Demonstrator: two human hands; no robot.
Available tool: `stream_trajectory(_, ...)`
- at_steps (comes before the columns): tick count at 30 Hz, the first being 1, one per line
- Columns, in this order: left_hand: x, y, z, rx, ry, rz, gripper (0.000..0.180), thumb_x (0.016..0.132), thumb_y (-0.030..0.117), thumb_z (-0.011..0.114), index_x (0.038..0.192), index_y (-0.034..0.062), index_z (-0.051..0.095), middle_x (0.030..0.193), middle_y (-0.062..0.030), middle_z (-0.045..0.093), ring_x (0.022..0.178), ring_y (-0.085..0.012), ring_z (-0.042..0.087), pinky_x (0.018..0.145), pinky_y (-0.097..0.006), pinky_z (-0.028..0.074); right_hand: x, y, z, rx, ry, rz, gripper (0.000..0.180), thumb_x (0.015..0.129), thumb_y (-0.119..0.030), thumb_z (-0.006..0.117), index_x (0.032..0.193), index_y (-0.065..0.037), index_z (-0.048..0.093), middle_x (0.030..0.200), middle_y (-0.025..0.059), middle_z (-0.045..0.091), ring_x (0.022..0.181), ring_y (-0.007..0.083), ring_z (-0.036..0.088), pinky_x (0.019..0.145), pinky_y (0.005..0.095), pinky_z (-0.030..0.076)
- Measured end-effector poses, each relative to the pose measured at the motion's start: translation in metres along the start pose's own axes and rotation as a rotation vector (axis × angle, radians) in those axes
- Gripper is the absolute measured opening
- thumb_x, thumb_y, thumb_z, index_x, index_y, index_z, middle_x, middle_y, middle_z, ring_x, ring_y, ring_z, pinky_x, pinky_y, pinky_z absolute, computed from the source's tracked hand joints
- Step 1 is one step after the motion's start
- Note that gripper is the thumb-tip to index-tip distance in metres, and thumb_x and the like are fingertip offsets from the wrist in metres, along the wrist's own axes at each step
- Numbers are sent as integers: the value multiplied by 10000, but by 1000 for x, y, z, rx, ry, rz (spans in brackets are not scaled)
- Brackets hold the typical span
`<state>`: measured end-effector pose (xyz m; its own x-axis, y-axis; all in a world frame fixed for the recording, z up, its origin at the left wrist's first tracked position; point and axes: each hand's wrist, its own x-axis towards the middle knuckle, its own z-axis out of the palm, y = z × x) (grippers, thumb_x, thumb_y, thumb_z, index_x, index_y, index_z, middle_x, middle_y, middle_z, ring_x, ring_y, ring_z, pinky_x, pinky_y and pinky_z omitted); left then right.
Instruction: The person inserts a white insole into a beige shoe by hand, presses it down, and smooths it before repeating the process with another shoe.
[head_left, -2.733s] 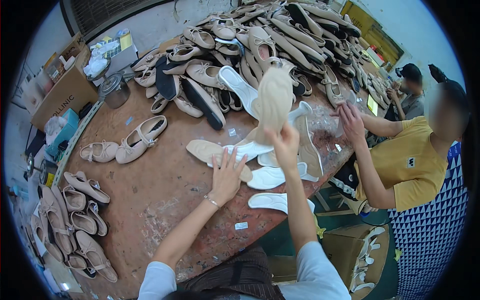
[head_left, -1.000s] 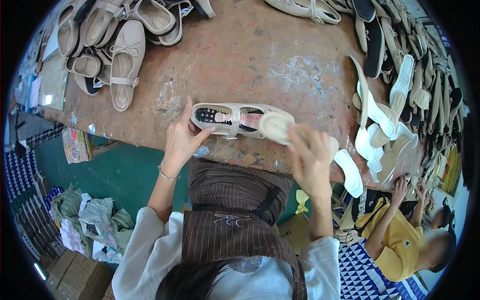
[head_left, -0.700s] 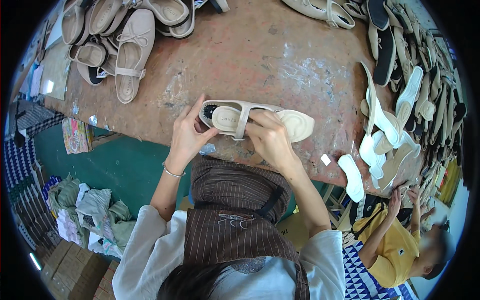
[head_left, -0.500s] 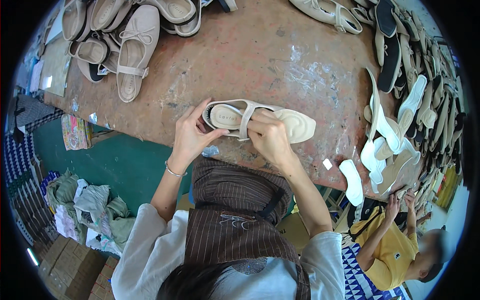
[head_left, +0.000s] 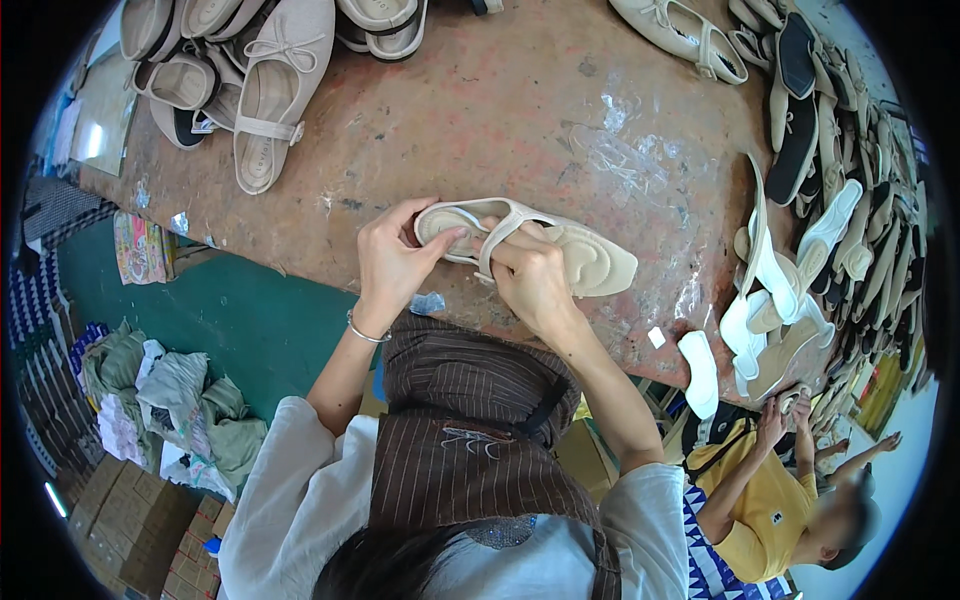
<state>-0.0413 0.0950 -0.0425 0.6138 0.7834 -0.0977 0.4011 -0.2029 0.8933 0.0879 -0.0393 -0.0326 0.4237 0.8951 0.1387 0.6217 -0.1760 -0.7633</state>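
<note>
A beige strapped flat shoe [head_left: 498, 232] lies on the table in front of me, its heel to the left. My left hand [head_left: 392, 258] grips the heel, fingers on the outside and thumb pressed down on the insole [head_left: 438, 222] within. The fingers of my right hand [head_left: 532, 278] reach into the shoe just right of the strap; their tips are hidden. A cream padded piece [head_left: 607, 262] with curved ridges shows at the toe end, beside my right hand. How it joins the shoe is not clear.
Several beige shoes [head_left: 270, 90] are heaped at the far left, and one strapped shoe [head_left: 690, 35] lies at the far right. White and beige insoles [head_left: 700, 372] lie along the right edge, before a large shoe pile [head_left: 880, 240]. A co-worker in yellow [head_left: 755, 490] sits lower right.
My left thumb has moved from the shoe's near rim onto the insole inside the heel. My right hand stays in the shoe. The whole view has shifted slightly.
</note>
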Motion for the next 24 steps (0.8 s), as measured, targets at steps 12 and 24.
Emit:
stream_trajectory(12,7,-1,-3,123,-49,-26,85,848,93,688,888,19,705,558,-113,542,467,-140,486,471,-305,384,-4,3,-11,-176,-338,-287,459,847,-67,525,1297,10,569,1364,198,555,1203,307,579,1004,433,460)
stream_trajectory(24,10,8,-6,266,-49,128,84,892,109,633,869,29,622,658,-193,585,591,-357,590,533,-416,427,-7,-36,-28,-749,-406,-19,291,668,-95,629,912,-1,757,987,145,723,1095,250,647,1205,503,190)
